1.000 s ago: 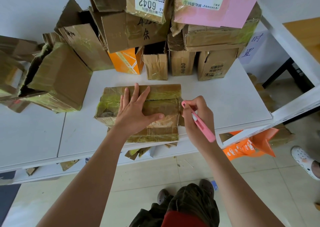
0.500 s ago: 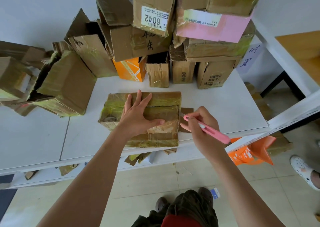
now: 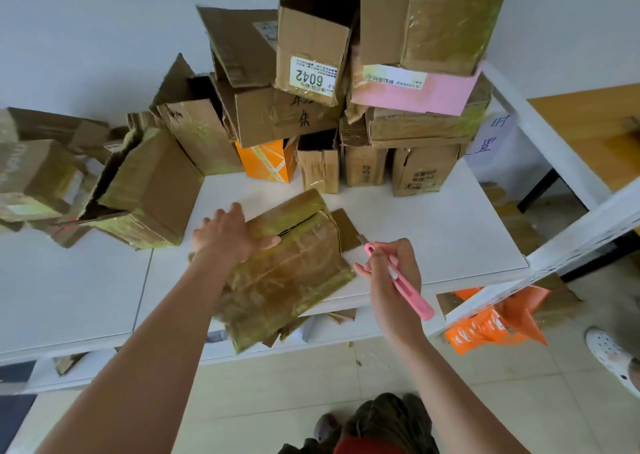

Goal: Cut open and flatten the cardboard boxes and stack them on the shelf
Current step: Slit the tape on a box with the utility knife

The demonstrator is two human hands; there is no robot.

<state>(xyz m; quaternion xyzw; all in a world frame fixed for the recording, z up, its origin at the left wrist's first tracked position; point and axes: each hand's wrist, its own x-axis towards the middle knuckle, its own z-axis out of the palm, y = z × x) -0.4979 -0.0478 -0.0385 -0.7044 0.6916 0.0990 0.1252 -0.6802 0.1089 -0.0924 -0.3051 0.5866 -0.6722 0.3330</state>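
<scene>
Shelf: the white shelf board (image 3: pixel 415 218) runs across the room in front of me, its front edge toward the person.
Box pile: a heap of cardboard boxes (image 3: pixel 346 114) is stacked at the back against the wall, one bearing a label reading 6042, one with a pink side, an orange one low down; more boxes (image 3: pixel 138 190) lie tipped over to the left.
Taped box: the box being worked on (image 3: pixel 287 273) lies tilted at the shelf's front edge, one corner hanging past it, a slit open along its top.
Left hand: the left hand (image 3: pixel 228 235) grips the box's top left end, thumb at the slit.
Right hand: the right hand (image 3: pixel 391 273) clasps a pink utility knife (image 3: pixel 401 283) just right of the box, apart from it.
</scene>
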